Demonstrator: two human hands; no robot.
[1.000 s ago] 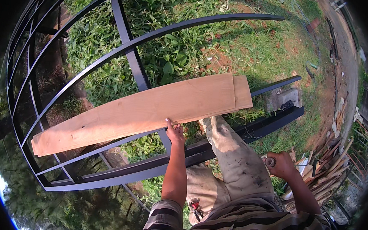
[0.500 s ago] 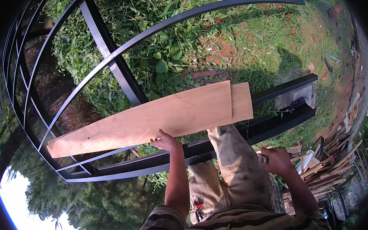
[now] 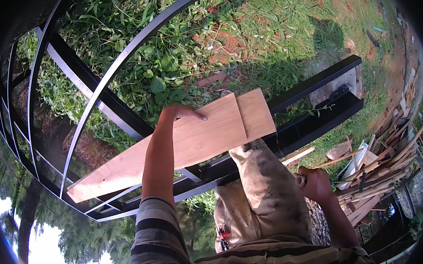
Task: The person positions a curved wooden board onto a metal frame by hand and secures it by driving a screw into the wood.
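Boards (image 3: 204, 136), two: smooth wood, tapering left. Frame (image 3: 96, 93): black metal, curved. Left grip (image 3: 189, 112): pinching boards' far edge, formerly near edge. Right grip (image 3: 317, 185): clenched round cylindrical handle (image 3: 301, 180).

The left hand (image 3: 186, 112) reaches over the far edge of two stacked, tapering wooden boards, one digit lying on the face of the upper board (image 3: 196, 136) and its other fingers hidden, while the lower board (image 3: 261, 116) juts out beyond it at the right end. Both boards slant across a black metal frame (image 3: 316, 84) of straight beams and curved bars, with grass (image 3: 276, 24) and leafy plants beyond. The right hand (image 3: 316, 184), well apart from them, closes around a round-ended object (image 3: 301, 181), near a pile of scrap wood (image 3: 382, 183).
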